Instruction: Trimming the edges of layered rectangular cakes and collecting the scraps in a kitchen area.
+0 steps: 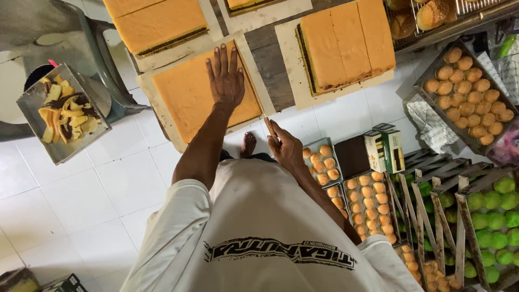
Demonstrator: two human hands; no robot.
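Note:
My left hand [226, 80] lies flat, fingers spread, on a square orange sponge cake [186, 97] resting on a pale board [157, 103]. My right hand [285, 148] grips the wooden handle of a long knife [254, 89]. The blade runs along the cake's right edge, right next to my left hand. My bare foot [248, 145] shows on the white tiles below the board.
More orange layer cakes [346, 46] [157, 24] lie on boards on a wooden table. A metal tin of cake trimmings [65, 116] sits on a grey chair at left. Trays of small round buns [470, 94] [370, 208], green buns [494, 216] and a small box [385, 150] stand at right.

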